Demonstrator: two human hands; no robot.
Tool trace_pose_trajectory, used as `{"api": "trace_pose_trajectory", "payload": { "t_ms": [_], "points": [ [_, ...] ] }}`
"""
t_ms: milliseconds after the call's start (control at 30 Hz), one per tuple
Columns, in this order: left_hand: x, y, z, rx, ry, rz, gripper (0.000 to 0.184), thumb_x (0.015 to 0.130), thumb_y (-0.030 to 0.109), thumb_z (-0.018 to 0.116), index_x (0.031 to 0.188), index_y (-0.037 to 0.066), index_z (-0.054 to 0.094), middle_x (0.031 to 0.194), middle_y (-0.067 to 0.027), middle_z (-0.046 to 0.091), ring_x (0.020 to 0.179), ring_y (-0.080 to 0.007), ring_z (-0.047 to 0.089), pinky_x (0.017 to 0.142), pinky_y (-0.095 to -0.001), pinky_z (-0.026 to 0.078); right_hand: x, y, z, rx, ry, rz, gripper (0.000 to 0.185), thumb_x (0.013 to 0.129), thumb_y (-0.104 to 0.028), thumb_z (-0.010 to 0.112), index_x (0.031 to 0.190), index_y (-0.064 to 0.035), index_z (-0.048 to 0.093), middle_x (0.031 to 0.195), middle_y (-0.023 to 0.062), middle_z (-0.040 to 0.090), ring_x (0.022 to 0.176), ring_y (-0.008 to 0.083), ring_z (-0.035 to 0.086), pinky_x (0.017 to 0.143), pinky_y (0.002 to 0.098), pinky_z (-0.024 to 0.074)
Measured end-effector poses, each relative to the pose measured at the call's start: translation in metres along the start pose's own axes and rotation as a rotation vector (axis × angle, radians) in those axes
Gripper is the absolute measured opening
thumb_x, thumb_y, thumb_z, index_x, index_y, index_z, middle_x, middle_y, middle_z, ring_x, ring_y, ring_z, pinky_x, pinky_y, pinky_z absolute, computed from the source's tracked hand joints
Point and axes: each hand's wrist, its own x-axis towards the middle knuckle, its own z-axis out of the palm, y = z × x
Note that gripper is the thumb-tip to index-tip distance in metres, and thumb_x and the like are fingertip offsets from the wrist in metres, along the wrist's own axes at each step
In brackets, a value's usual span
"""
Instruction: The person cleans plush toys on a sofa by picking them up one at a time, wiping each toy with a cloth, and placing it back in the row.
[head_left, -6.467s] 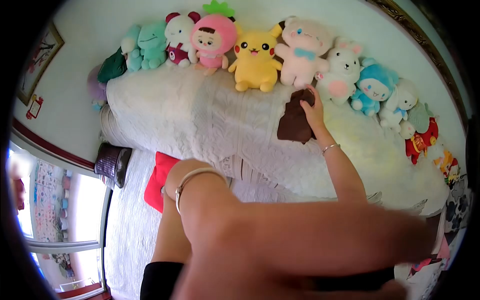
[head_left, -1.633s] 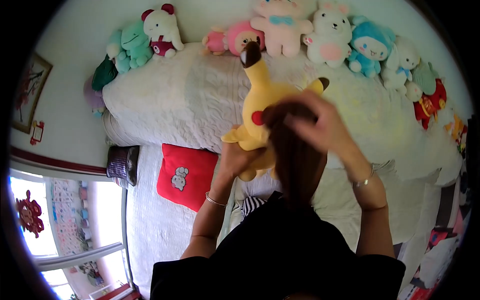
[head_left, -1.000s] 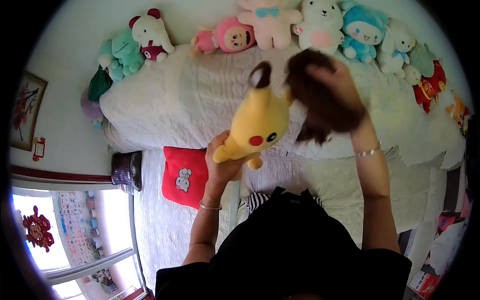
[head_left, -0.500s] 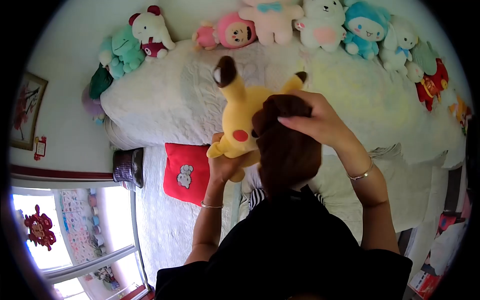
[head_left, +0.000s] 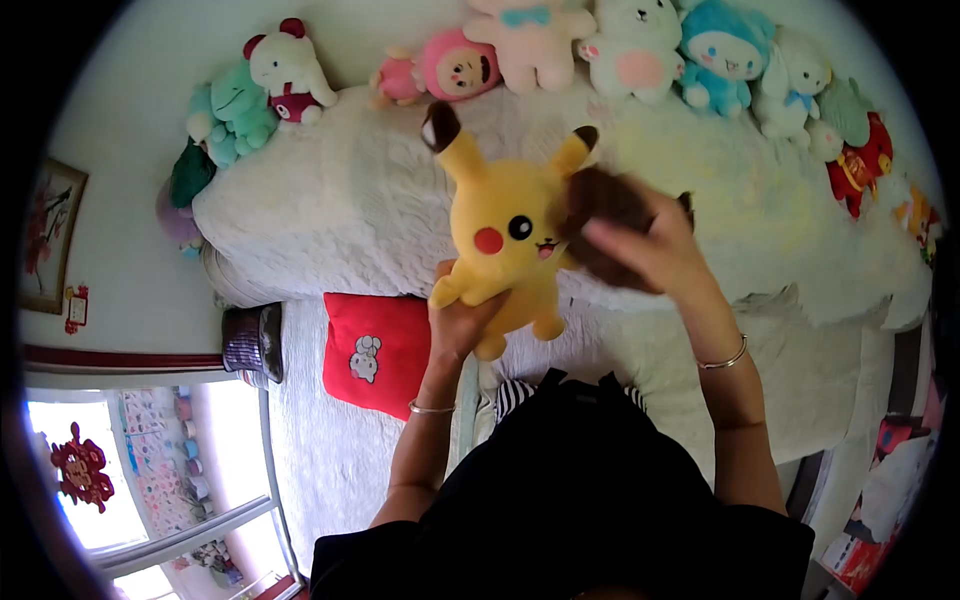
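Note:
A yellow Pikachu plush toy (head_left: 490, 215) with black-tipped ears and red cheeks is held upright in front of me. My left hand (head_left: 465, 318) grips it around its lower body from the left. My right hand (head_left: 655, 240) is closed on a bunched dark brown cloth (head_left: 605, 215), somewhat blurred, at the side of the plush's face. The cloth covers the toy's right-hand cheek and eye in the picture; I cannot tell how firmly it touches. One eye, the mouth and one red cheek show.
Plush toys line the back of the pale covered sofa (head_left: 330, 200), among them a white bear (head_left: 635, 60) and a blue one (head_left: 725, 60). A red cushion (head_left: 375, 345) lies on the seat, with a dark cushion (head_left: 252, 340) farther left. A window (head_left: 150, 460) is at lower left.
The brown cloth has gone from hanging long over the plush's face and body to a bunch at the right, uncovering an eye and the mouth. My left hand keeps its hold.

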Motion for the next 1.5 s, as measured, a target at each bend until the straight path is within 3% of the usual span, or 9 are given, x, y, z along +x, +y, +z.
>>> {"api": "trace_pose_trajectory", "payload": {
  "t_ms": [233,433,633,700,833,967,1167,1300,1500],
  "points": [
    [0.005,0.005,0.012,-0.087,0.123,0.018,0.05,0.074,0.016,0.081,0.11,-0.001,0.049,0.099,-0.0084,0.064,0.09,-0.0145,0.062,0.079,-0.0302,0.052,-0.008,0.043,-0.035,-0.403,0.224,-0.095,0.029,0.082,-0.015,0.07,0.104,0.002,0.062,0.086,0.0078,0.068,0.079,0.0167,0.066,0.071,0.0294,0.0522],
    [-0.004,-0.005,0.021,0.057,0.062,0.191,0.047,0.074,0.011,0.08,0.109,0.0,0.05,0.1,-0.0078,0.063,0.09,-0.015,0.062,0.08,-0.0288,0.051,-0.024,0.04,0.008,-0.545,-0.131,-0.286,0.04,0.078,-0.018,0.073,0.114,-0.0022,0.062,0.098,0.0145,0.066,0.093,0.0279,0.063,0.087,0.0369,0.0482],
    [0.003,-0.011,0.014,-0.291,0.228,-0.008,0.054,0.073,0.005,0.078,0.117,0.001,0.047,0.111,-0.0103,0.06,0.099,-0.0192,0.061,0.085,-0.0331,0.052,-0.035,-0.001,0.023,-0.267,-0.049,0.179,0.036,0.083,-0.018,0.07,0.112,-0.0001,0.059,0.093,0.0103,0.065,0.083,0.0186,0.065,0.072,0.0306,0.0522],
    [0.01,-0.02,0.024,-0.375,0.232,0.025,0.058,0.072,0.007,0.079,0.12,0.001,0.047,0.112,-0.0096,0.06,0.1,-0.0192,0.06,0.085,-0.0329,0.052,-0.035,0.028,0.044,-0.417,-0.219,-0.297,0.04,0.079,-0.018,0.071,0.115,-0.003,0.06,0.094,0.015,0.065,0.09,0.0303,0.064,0.082,0.0374,0.05],
    [0.013,0.023,0.022,-0.567,0.419,0.013,0.033,0.083,0.005,0.065,0.113,-0.003,0.056,0.105,-0.0097,0.062,0.09,-0.018,0.063,0.079,-0.0309,0.053,-0.046,0.089,-0.001,-0.561,0.047,0.069,0.035,0.076,-0.01,0.071,0.11,-0.0031,0.064,0.095,0.0154,0.065,0.088,0.0289,0.064,0.081,0.0363,0.0497],
    [0.017,0.013,0.033,-0.69,0.371,-0.026,0.026,0.085,0.006,0.061,0.11,-0.002,0.055,0.1,-0.009,0.061,0.086,-0.0195,0.063,0.078,-0.032,0.053,-0.04,0.028,0.018,-0.49,-0.048,-0.428,0.036,0.075,-0.008,0.072,0.109,-0.0011,0.061,0.096,0.0122,0.06,0.087,0.028,0.061,0.076,0.0345,0.0483],
    [0.011,0.002,0.024,-0.937,0.189,-0.05,0.035,0.094,0.021,0.048,0.122,-0.001,0.049,0.116,-0.0119,0.059,0.103,-0.0224,0.061,0.09,-0.0353,0.05,-0.05,0.111,-0.02,-0.509,0.242,-0.09,0.032,0.078,-0.005,0.072,0.108,-0.002,0.063,0.099,0.0118,0.064,0.09,0.0234,0.064,0.081,0.0327,0.0492],
    [-0.005,0.012,0.025,-0.979,0.076,-0.157,0.037,0.096,0.023,0.045,0.124,-0.001,0.048,0.117,-0.0117,0.058,0.106,-0.0221,0.06,0.092,-0.0354,0.05,-0.045,0.043,0.018,-0.275,-0.032,-0.476,0.032,0.075,-0.003,0.074,0.104,-0.0021,0.062,0.095,0.0093,0.06,0.087,0.0212,0.059,0.077,0.0311,0.0457],
    [-0.008,0.02,0.021,-1.032,-0.033,-0.103,0.04,0.094,0.025,0.045,0.125,0.0,0.048,0.118,-0.0125,0.059,0.108,-0.0245,0.06,0.092,-0.0368,0.05,-0.058,0.098,-0.018,-0.143,0.211,0.046,0.03,0.081,-0.005,0.071,0.109,0.0004,0.063,0.093,0.0019,0.066,0.087,0.0108,0.059,0.08,0.0272,0.048]
  ]
}}
